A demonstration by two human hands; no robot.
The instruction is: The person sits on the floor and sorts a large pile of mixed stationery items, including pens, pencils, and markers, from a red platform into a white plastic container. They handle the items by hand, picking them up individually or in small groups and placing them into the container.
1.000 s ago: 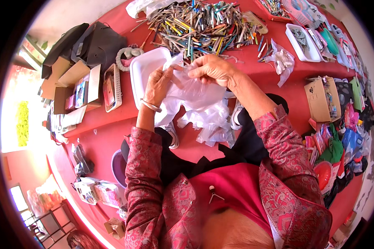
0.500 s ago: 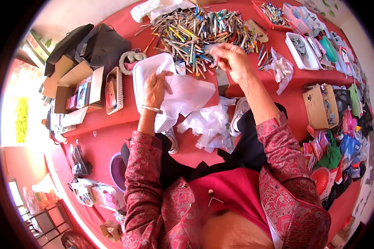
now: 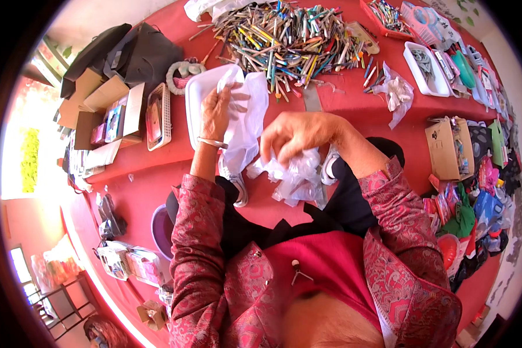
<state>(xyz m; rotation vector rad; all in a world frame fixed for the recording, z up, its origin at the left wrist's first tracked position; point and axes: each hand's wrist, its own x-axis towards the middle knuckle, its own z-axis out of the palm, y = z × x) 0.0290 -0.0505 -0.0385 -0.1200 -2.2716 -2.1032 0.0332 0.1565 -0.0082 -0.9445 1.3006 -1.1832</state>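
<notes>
My left hand (image 3: 216,113) holds a translucent white plastic bag (image 3: 250,110), with some fingers showing through the thin film. The bag hangs over the right side of a shallow white plastic tray (image 3: 195,107) and down toward my left shoe. To its right, my right hand (image 3: 301,133) is in the air, palm down, fingers loosely bent and apart, with nothing visible in them. Below it lies a crumpled heap of clear plastic bags (image 3: 298,182) between my feet. A large pile of pens and pencils (image 3: 290,43) spreads beyond both hands.
At left stand an open cardboard box (image 3: 87,130), a narrow white basket (image 3: 159,116) and black bags (image 3: 142,64). At right are a white tray (image 3: 426,69), crumpled plastic (image 3: 397,95) and a cardboard box (image 3: 442,149). A red basket (image 3: 388,20) of pens sits far right.
My right hand has come back from the edge of the pen pile, down toward me and left. The plastic bag, spread rightward before, now hangs narrower beside my left hand.
</notes>
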